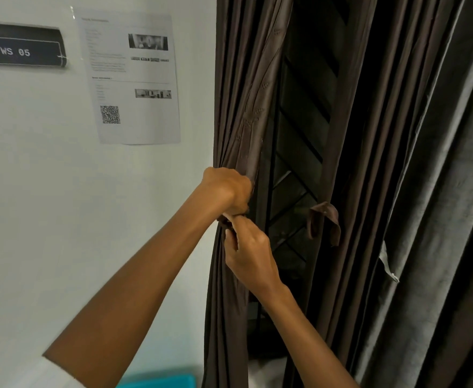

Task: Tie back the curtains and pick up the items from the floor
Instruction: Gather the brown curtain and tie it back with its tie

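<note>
Fingers (243, 226) of right hand (250, 254) pinching tieback (224, 222), left hand (226, 189) gripping curtain (238, 107)

I find a gap between gathered brown fabric left curtain (243, 93) and tied brown right curtain (347, 152); black diagonal window grille (299, 163) blocks it.

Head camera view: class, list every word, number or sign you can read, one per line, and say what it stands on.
"WS 05": white characters on the dark sign on the wall.
Printed sheet: text too small and blurred to read.
QR code: on that sheet, no readable words.
Curtain, tie-back: no writing.
</note>
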